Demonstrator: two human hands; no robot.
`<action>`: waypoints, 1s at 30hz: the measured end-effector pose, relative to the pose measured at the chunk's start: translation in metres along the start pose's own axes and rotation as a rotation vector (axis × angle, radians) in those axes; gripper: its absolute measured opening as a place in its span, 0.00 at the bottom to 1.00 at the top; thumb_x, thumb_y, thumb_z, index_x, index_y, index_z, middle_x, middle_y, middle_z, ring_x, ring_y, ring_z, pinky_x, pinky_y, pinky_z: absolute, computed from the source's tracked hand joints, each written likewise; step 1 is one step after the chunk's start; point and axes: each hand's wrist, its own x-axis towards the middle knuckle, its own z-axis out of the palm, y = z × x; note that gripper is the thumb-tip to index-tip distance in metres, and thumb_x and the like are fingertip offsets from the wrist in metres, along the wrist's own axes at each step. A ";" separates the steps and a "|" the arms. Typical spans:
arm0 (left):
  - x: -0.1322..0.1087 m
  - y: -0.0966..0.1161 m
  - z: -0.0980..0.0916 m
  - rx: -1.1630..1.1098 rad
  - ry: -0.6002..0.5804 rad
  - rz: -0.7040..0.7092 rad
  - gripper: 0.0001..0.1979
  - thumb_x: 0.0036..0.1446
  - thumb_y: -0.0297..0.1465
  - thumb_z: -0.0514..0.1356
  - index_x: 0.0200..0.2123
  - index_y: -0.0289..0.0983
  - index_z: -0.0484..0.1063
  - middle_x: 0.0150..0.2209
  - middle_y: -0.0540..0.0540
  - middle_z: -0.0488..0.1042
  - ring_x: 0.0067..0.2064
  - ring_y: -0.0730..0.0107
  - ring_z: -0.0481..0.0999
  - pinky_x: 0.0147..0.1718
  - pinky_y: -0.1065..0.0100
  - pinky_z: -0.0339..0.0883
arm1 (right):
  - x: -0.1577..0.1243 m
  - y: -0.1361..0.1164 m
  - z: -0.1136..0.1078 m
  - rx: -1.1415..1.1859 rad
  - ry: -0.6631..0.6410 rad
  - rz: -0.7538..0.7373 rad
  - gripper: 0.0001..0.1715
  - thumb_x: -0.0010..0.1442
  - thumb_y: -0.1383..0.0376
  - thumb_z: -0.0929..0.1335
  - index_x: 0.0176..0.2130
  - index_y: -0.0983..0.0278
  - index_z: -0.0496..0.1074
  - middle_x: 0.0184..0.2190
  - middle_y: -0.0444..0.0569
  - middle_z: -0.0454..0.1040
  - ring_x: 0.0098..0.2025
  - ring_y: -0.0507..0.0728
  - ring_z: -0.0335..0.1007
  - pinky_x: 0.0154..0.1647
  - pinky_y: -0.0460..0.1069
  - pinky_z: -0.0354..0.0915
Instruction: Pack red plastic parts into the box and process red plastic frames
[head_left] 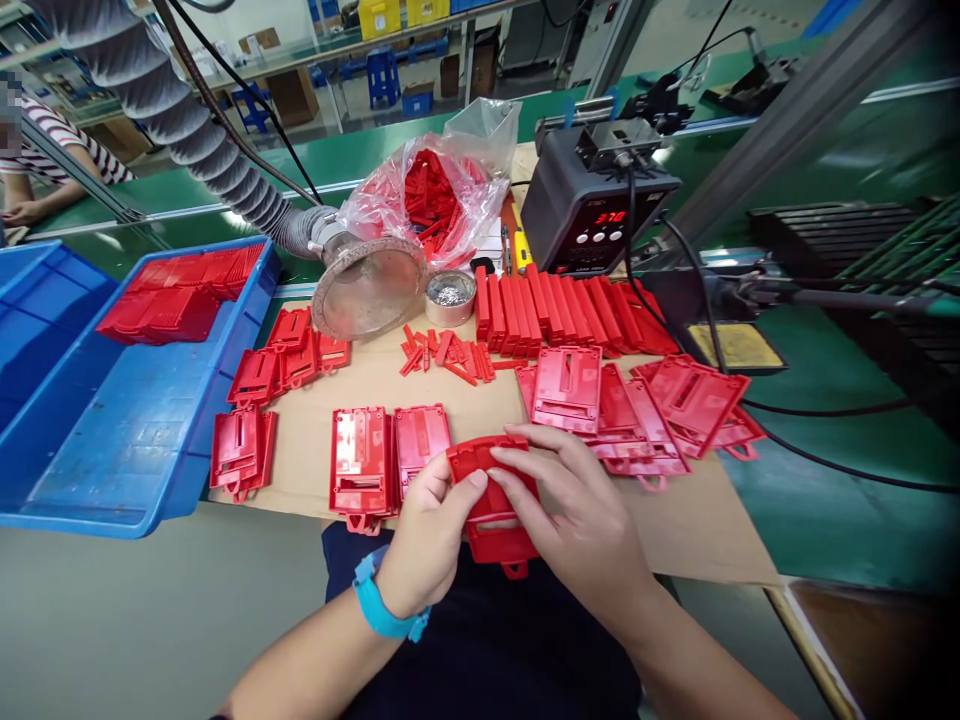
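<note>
We have 1 red panel [501, 541] at the near edge of the worktop [810, 510], likely light, stiff and slippery, best held by its side rims. Our left hand [427, 540] has its grip closed on the left side, thumb on the face, while our right hand [577, 505] touches the upper part, though how far that grip is closed we cannot tell. We count 2 blue bins [112, 450] at our left, 1 round tin [450, 314], 1 clear bag [375, 205] and 1 black control box [559, 195], but the stacked panels [360, 455] and red bars [570, 315] overlap too much to count.
</note>
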 end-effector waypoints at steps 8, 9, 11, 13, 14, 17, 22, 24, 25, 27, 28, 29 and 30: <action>-0.005 -0.001 0.002 0.124 -0.043 0.021 0.13 0.57 0.31 0.57 0.46 0.39 0.70 0.46 0.46 0.75 0.50 0.64 0.72 0.50 0.64 0.65 | 0.003 -0.002 0.003 0.138 0.042 0.143 0.05 0.57 0.70 0.67 0.35 0.60 0.69 0.43 0.50 0.69 0.46 0.56 0.67 0.47 0.54 0.66; -0.005 -0.001 0.002 0.153 -0.050 0.030 0.13 0.57 0.31 0.57 0.46 0.39 0.70 0.47 0.46 0.74 0.50 0.64 0.72 0.50 0.64 0.65 | 0.002 -0.002 0.004 0.131 0.060 0.146 0.05 0.56 0.70 0.67 0.35 0.61 0.69 0.42 0.50 0.69 0.45 0.56 0.67 0.46 0.53 0.66; -0.004 -0.003 0.002 0.216 -0.049 0.058 0.13 0.58 0.31 0.57 0.47 0.40 0.69 0.48 0.46 0.73 0.50 0.65 0.71 0.50 0.65 0.65 | 0.001 -0.003 0.008 0.083 0.113 0.138 0.05 0.56 0.71 0.67 0.35 0.62 0.69 0.41 0.51 0.70 0.44 0.56 0.68 0.46 0.53 0.66; -0.002 -0.006 0.001 0.264 -0.023 0.096 0.13 0.58 0.31 0.56 0.47 0.39 0.69 0.48 0.46 0.73 0.51 0.65 0.70 0.51 0.65 0.64 | -0.002 -0.005 0.011 -0.005 0.172 0.113 0.06 0.55 0.70 0.68 0.36 0.63 0.70 0.42 0.53 0.70 0.45 0.57 0.68 0.47 0.55 0.66; -0.002 -0.007 0.001 0.276 -0.006 0.110 0.12 0.58 0.31 0.56 0.46 0.39 0.69 0.48 0.46 0.73 0.51 0.65 0.70 0.51 0.65 0.63 | -0.003 -0.005 0.012 -0.054 0.193 0.098 0.07 0.54 0.70 0.69 0.36 0.64 0.70 0.42 0.54 0.70 0.46 0.59 0.67 0.47 0.56 0.65; -0.001 -0.008 0.000 0.273 0.028 0.118 0.11 0.58 0.31 0.56 0.45 0.38 0.67 0.47 0.46 0.73 0.50 0.65 0.71 0.50 0.64 0.65 | -0.005 -0.007 0.014 -0.140 0.205 0.070 0.10 0.53 0.69 0.70 0.38 0.63 0.69 0.44 0.55 0.70 0.47 0.61 0.67 0.47 0.59 0.64; -0.006 0.002 0.003 0.322 0.010 0.078 0.11 0.57 0.31 0.57 0.44 0.38 0.69 0.46 0.46 0.74 0.49 0.66 0.72 0.48 0.68 0.65 | -0.007 -0.007 0.011 -0.002 0.197 0.078 0.11 0.54 0.71 0.69 0.38 0.60 0.68 0.43 0.53 0.69 0.46 0.60 0.67 0.46 0.59 0.66; -0.008 0.005 0.005 0.366 -0.006 0.069 0.11 0.57 0.31 0.56 0.44 0.38 0.70 0.45 0.47 0.75 0.49 0.67 0.72 0.49 0.69 0.64 | -0.008 -0.006 0.010 0.059 0.212 0.088 0.11 0.54 0.72 0.68 0.38 0.59 0.67 0.40 0.50 0.69 0.43 0.58 0.68 0.43 0.57 0.67; -0.009 0.006 0.005 0.394 -0.007 0.074 0.11 0.58 0.31 0.56 0.43 0.37 0.71 0.45 0.46 0.75 0.49 0.67 0.72 0.49 0.69 0.64 | -0.009 -0.005 0.010 0.086 0.220 0.093 0.11 0.55 0.72 0.68 0.38 0.59 0.67 0.38 0.49 0.69 0.41 0.57 0.68 0.40 0.55 0.68; -0.010 0.006 0.007 0.445 0.012 0.101 0.12 0.58 0.32 0.56 0.44 0.37 0.70 0.44 0.46 0.75 0.48 0.66 0.72 0.48 0.69 0.64 | -0.010 -0.005 0.010 0.146 0.233 0.114 0.11 0.54 0.73 0.68 0.37 0.58 0.66 0.35 0.46 0.68 0.38 0.55 0.68 0.37 0.52 0.68; -0.011 0.006 0.007 0.464 0.032 0.118 0.13 0.58 0.32 0.56 0.47 0.38 0.69 0.44 0.46 0.75 0.47 0.66 0.72 0.47 0.69 0.65 | -0.011 -0.005 0.011 0.180 0.241 0.135 0.11 0.54 0.73 0.68 0.36 0.59 0.66 0.34 0.46 0.67 0.37 0.55 0.68 0.36 0.51 0.68; -0.012 0.005 0.008 0.475 0.053 0.134 0.15 0.58 0.33 0.56 0.48 0.39 0.67 0.44 0.46 0.75 0.47 0.66 0.73 0.46 0.69 0.66 | -0.011 -0.006 0.012 0.217 0.258 0.168 0.11 0.54 0.73 0.68 0.36 0.59 0.65 0.34 0.45 0.67 0.36 0.54 0.68 0.34 0.50 0.69; -0.012 0.003 0.008 0.484 0.070 0.145 0.15 0.58 0.34 0.56 0.49 0.40 0.67 0.44 0.46 0.75 0.46 0.66 0.73 0.45 0.69 0.67 | -0.012 -0.007 0.014 0.257 0.287 0.213 0.12 0.53 0.72 0.69 0.36 0.59 0.64 0.34 0.45 0.67 0.36 0.54 0.68 0.34 0.50 0.69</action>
